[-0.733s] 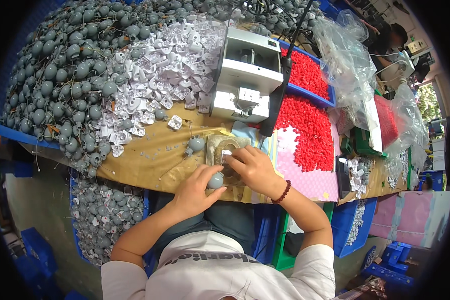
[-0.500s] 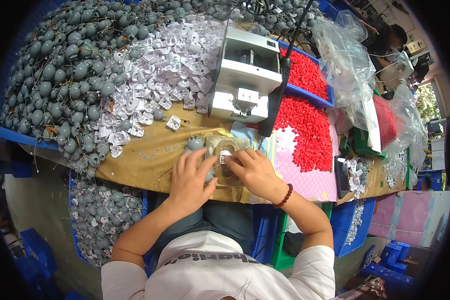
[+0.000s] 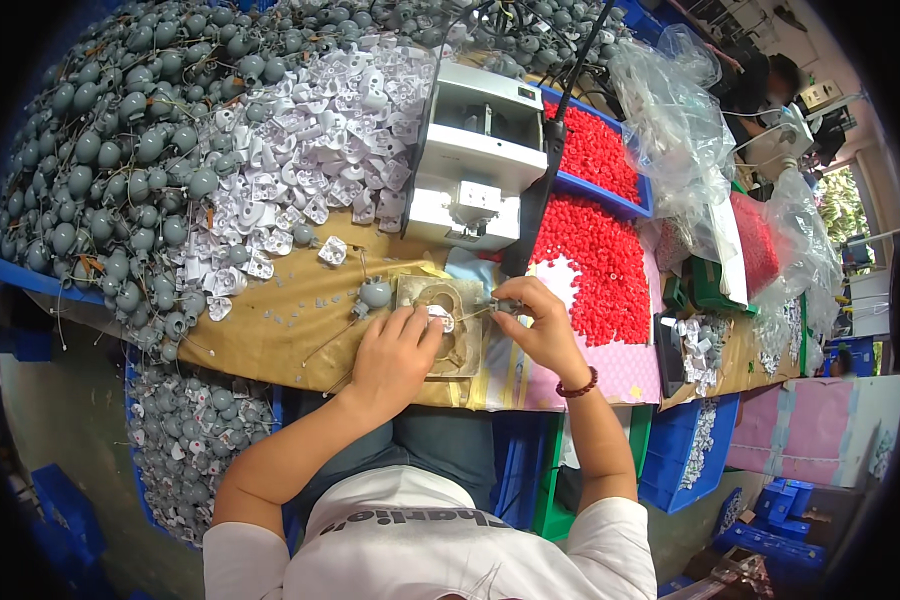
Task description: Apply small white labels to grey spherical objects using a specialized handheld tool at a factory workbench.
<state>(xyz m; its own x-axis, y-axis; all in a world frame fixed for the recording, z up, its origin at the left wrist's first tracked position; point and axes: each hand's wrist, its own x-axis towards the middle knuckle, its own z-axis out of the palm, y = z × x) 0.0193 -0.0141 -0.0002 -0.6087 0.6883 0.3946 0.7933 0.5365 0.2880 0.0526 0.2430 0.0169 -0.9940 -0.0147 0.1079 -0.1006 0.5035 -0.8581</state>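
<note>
cardboard-topped bench [image 3: 270, 330]: both hands' fingers [image 3: 425, 325] pinch a small white plastic piece [image 3: 440, 320].

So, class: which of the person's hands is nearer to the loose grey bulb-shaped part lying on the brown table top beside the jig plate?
Left. The left hand lies just below-right of the grey bulb part; the right hand works at the far side of the jig plate.

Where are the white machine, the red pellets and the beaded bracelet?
white machine [image 3: 480, 160], head view, on its top panel.
red pellets [image 3: 592, 255], head view, middle of the loose heap.
beaded bracelet [image 3: 577, 383], head view, beads on the right wrist.
</note>
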